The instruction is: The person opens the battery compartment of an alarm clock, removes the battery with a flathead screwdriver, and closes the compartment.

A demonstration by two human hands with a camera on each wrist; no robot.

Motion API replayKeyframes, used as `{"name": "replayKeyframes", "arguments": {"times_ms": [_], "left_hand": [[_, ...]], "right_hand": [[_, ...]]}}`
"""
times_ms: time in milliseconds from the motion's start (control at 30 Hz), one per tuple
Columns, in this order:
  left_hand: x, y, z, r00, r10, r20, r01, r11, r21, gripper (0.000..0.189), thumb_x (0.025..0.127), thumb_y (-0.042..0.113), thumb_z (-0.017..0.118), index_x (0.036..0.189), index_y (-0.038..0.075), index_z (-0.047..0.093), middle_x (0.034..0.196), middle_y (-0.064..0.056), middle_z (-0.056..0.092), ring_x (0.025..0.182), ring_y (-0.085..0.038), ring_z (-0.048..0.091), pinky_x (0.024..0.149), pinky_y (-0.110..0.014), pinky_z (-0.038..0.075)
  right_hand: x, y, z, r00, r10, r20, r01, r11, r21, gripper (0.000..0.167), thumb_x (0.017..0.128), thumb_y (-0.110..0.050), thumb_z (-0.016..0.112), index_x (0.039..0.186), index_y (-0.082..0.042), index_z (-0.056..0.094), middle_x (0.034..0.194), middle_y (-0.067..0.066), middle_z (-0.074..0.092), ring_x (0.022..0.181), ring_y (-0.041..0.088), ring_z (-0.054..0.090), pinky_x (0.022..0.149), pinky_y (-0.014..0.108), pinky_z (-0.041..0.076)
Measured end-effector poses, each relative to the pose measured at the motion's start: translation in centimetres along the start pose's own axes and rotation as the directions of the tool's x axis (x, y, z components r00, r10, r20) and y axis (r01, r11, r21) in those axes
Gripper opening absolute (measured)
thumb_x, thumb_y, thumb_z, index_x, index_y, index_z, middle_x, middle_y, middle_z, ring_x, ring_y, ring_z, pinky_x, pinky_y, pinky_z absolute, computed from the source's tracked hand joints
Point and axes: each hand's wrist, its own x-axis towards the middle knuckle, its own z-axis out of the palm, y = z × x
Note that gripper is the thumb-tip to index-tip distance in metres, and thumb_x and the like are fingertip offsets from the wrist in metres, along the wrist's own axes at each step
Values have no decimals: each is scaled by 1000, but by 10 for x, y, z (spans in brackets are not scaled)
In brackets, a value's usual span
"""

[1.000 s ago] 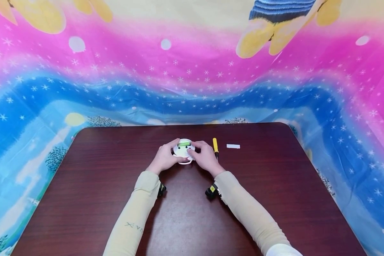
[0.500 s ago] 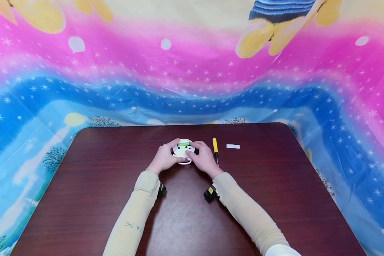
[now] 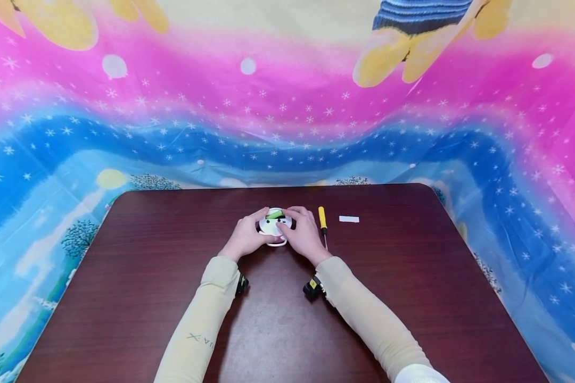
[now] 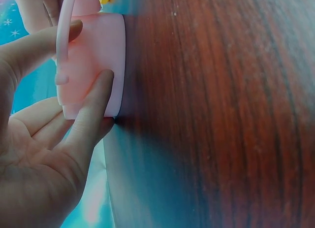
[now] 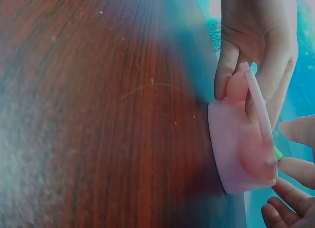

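A round white device with a loop handle (image 3: pixel 269 227) stands on its edge on the table, pinkish in both wrist views. Its face has two dark round spots and a slot holding a green cylindrical battery (image 3: pixel 274 215), now tilted, its right end raised. My left hand (image 3: pixel 246 234) grips the device's left side, the thumb at its lower edge beside the handle. My right hand (image 3: pixel 306 234) is at the right side, fingertips at the battery's right end. In the right wrist view, the right thumb (image 5: pixel 298 129) stands apart from the device and a fingertip touches the green battery (image 5: pixel 278 154).
A screwdriver with a yellow handle (image 3: pixel 322 218) lies just right of my right hand. Further right lies a small white flat strip (image 3: pixel 348 219). The dark wooden table (image 3: pixel 172 266) ends at a patterned cloth backdrop (image 3: pixel 268 133).
The battery has tilted, its right end rising and showing a dark gap beneath. My right hand has shifted slightly left. My left hand stays on the device.
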Motion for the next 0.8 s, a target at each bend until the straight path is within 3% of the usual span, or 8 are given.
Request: {"name": "replayKeyframes", "arguments": {"times_ms": [267, 500, 800], "left_hand": [[1, -2, 0, 1000, 3, -4, -3, 1000, 7, 93, 78, 31, 90, 152, -1, 44, 156, -12, 44, 140, -30, 43, 110, -44, 39], [1, -4, 2, 1000, 18, -11, -18, 1000, -1, 93, 78, 32, 91, 151, -1, 46, 155, -12, 45, 137, -28, 47, 107, -42, 42], [1, -2, 1, 1000, 7, -11, -7, 1000, -29, 91, 78, 29, 91, 151, -1, 46, 155, -12, 45, 134, -28, 50, 105, -42, 44]], "right_hand": [[2, -3, 1, 999, -18, -34, 17, 999, -30, 42, 94, -26, 75, 131, -7, 70, 127, 8, 59, 116, 26, 49, 95, 40, 44], [9, -8, -1, 999, -39, -17, 40, 999, 26, 38, 94, -20, 75, 128, -5, 71, 118, 9, 70, 106, 28, 56, 91, 42, 45], [23, -6, 3, 998, 63, -22, -60, 989, 138, 20, 95, -19, 75, 113, -10, 72, 102, 2, 74, 92, 16, 65, 80, 35, 52]]}}
